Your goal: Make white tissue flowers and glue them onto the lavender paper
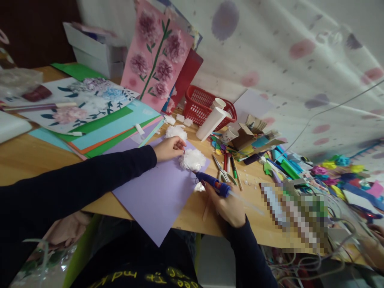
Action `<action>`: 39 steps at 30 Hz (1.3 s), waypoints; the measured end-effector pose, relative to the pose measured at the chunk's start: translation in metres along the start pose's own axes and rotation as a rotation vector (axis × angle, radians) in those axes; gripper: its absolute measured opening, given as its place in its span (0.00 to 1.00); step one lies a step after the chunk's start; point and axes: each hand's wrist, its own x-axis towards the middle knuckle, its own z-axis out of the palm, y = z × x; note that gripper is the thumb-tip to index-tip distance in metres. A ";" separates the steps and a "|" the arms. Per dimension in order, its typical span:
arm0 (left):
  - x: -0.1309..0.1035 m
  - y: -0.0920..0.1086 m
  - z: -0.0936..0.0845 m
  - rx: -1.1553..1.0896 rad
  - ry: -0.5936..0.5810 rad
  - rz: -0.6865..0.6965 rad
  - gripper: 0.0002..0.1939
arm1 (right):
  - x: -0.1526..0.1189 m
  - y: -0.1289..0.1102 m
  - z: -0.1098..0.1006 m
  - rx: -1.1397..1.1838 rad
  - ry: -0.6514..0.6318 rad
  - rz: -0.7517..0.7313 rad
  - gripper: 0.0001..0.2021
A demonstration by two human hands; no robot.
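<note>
My right hand (225, 204) is wrapped around a blue hot glue gun (211, 182), with a clear glue stick jutting from its back end. The gun's nozzle reaches the underside of a white ruffled paper flower (193, 160). At the flower's left edge, the curled fingers of my left hand (170, 149) pinch it. A second white ruffled flower (177, 132) sits just behind that hand. Beneath lies a lilac sheet of paper (156, 196), turned corner-first toward me and overhanging the table's front edge.
Scissors (222, 170) and several pens lie to the right. Behind stand a white paper roll (211, 124), a red basket (207, 106) and a pink flower picture (156, 56). Coloured sheets (111, 132) cover the left side. Another person's hand (375, 240) shows at the far right, near tangled cables.
</note>
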 end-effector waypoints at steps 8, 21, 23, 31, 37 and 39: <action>-0.002 0.005 0.000 0.011 -0.006 -0.032 0.11 | 0.002 -0.008 -0.004 -0.060 0.034 0.066 0.26; -0.005 0.009 -0.002 0.045 -0.014 -0.034 0.11 | 0.009 -0.011 -0.017 -0.158 0.013 0.087 0.21; -0.006 0.010 -0.002 0.057 -0.006 -0.043 0.11 | 0.014 -0.015 -0.026 -0.126 -0.057 0.101 0.18; -0.008 0.015 -0.003 0.070 -0.014 -0.055 0.12 | 0.011 -0.014 -0.067 0.298 -0.414 0.215 0.18; -0.007 0.012 -0.004 0.096 -0.019 -0.043 0.15 | -0.010 -0.003 -0.058 0.436 -0.198 0.023 0.12; -0.007 0.012 -0.005 0.107 -0.019 -0.034 0.15 | -0.013 -0.001 -0.055 0.404 -0.106 -0.023 0.11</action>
